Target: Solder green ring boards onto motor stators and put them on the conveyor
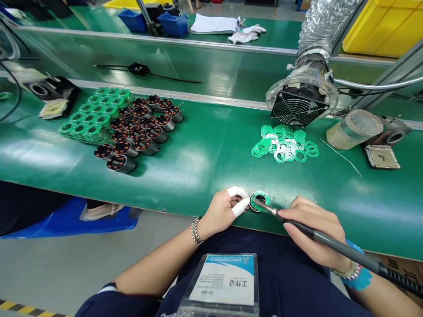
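Observation:
My right hand (317, 231) grips a soldering iron (307, 228) by its dark handle. The iron's metal tip rests on a ring-shaped green circuit board (263, 197) that sits on a round motor stator (252, 208) near the table's front edge. At the left side of this piece, my left hand (224, 209) has thumb and forefinger, both in white finger covers, closed on its rim. The fingertips hide part of that rim, so I cannot tell whether they also hold something thin.
Loose green boards (287, 145) lie under a fume fan (297, 108). Several copper-wound stators (145, 145) stand in rows at left beside stacked green-topped pieces (89, 116). At right are a solder roll or tub (353, 127), a thin wire (342, 156) and a sponge holder (382, 157).

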{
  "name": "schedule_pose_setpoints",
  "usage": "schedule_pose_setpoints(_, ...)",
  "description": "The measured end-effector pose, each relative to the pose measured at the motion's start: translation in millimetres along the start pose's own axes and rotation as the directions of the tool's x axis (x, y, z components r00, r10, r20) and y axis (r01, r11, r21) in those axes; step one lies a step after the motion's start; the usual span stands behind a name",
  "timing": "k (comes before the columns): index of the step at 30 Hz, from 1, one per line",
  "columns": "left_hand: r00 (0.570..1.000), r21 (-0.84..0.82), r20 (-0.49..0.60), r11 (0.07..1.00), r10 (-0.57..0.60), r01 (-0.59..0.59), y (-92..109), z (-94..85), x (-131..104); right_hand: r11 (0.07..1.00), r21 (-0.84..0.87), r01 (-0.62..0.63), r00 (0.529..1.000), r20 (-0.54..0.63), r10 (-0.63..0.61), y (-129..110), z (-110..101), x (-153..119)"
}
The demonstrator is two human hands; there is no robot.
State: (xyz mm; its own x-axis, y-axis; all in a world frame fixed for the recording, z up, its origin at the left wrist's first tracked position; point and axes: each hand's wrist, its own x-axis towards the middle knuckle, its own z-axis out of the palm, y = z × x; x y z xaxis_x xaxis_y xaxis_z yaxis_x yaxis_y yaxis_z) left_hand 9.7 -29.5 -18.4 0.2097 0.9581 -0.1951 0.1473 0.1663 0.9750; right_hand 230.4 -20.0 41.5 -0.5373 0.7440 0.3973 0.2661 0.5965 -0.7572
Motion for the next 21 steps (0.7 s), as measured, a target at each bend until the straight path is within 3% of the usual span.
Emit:
schedule_pose_setpoints(11,1.000,-0.035,0.003,0.999,-0.012,0.012,-2,0.2,1,1.000,-0.007,-0.007,1.000,0.011,0.007,0,1,0)
schedule_pose_setpoints(16,1.000,-0.041,0.002,0.999,-0.020,0.020,-1,0.4,1,0.998,-0.049,-0.027,0.998,-0.063,0.024,4,0,-4)
schedule_pose_setpoints(21,1.000,-0.033,-0.009,0.999,-0.010,0.010,-1,0.4,1,0.971,-0.206,-0.120,0.991,-0.088,0.103,20,20,-7)
